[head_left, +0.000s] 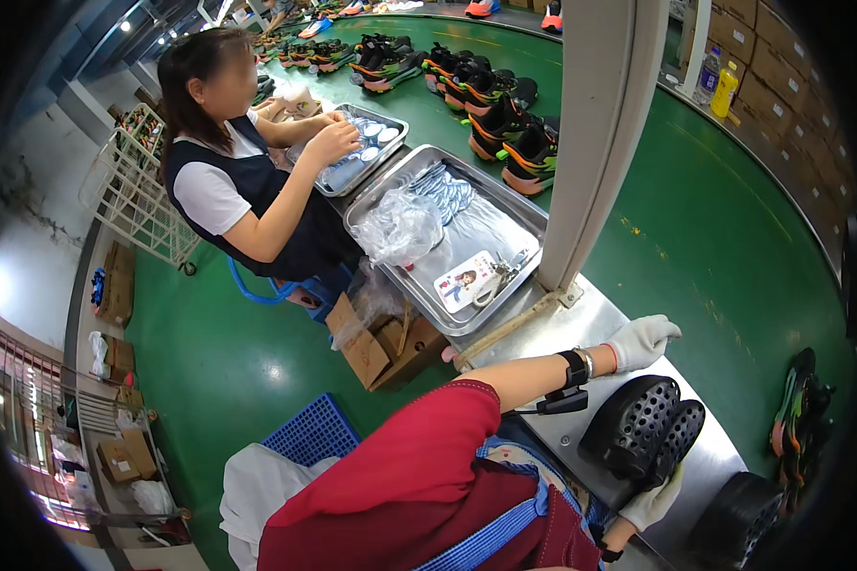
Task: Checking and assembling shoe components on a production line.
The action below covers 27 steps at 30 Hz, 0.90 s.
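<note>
My left hand (642,344), in a white knit glove, is stretched out over the metal bench (595,309), fingers extended and nothing visible in them. A black strap with a small black device and a bracelet sit on that wrist. Below it, a pair of black clogs (632,425) with round holes stands side by side on the bench. My right hand (654,502), also gloved, grips the heel end of the nearer clog (678,440); part of its fingers is hidden behind it. Another black clog (739,519) lies at the bench's lower end.
A grey post (607,124) rises from the bench. A metal tray (462,319) holds a phone, keys, plastic film and blue-white pieces. A co-worker (248,181) sits handling pieces over another tray. Black sneakers (509,124) line the green belt (714,257). An open carton (390,352) stands below.
</note>
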{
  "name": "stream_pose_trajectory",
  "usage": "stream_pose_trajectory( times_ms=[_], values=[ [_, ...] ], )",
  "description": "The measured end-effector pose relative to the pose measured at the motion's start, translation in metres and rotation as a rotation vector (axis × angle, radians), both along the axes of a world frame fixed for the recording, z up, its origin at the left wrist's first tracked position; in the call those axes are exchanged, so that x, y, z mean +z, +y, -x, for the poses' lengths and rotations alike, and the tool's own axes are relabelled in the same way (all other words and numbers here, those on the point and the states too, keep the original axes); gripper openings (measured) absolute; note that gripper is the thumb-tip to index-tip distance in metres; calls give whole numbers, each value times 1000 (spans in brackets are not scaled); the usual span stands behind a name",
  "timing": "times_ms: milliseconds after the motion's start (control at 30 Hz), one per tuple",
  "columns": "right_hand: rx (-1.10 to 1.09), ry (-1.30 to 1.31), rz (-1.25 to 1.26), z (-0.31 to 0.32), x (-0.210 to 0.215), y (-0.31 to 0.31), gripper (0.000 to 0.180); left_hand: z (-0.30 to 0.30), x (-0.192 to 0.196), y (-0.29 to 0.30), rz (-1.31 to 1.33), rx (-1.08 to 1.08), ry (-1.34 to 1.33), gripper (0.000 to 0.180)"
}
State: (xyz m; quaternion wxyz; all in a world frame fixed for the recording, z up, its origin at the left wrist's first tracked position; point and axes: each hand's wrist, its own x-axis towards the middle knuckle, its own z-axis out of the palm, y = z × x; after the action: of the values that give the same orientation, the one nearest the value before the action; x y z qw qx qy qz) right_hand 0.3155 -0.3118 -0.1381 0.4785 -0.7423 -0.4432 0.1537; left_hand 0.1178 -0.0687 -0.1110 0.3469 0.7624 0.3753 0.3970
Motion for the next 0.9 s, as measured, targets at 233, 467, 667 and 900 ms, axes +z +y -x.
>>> stream_pose_trajectory(
  times_ms=[233, 467, 667, 900],
  values=[
    [-6, -21, -1, -10, -11, -3, 34, -1, 6, -3, 9, 3, 3, 23],
    [-23, 36, -19, -6, -10, -2, 34, -2, 1, -1, -24, -4, 4, 24],
    [-24, 54, 7, -2, -6, 0, 34, 3, 7, -2, 12, -14, 31, 25],
    [-36, 80, -24, 4, 3, -3, 33, -2, 0, -3, -27, 4, 9, 24]
  ],
)
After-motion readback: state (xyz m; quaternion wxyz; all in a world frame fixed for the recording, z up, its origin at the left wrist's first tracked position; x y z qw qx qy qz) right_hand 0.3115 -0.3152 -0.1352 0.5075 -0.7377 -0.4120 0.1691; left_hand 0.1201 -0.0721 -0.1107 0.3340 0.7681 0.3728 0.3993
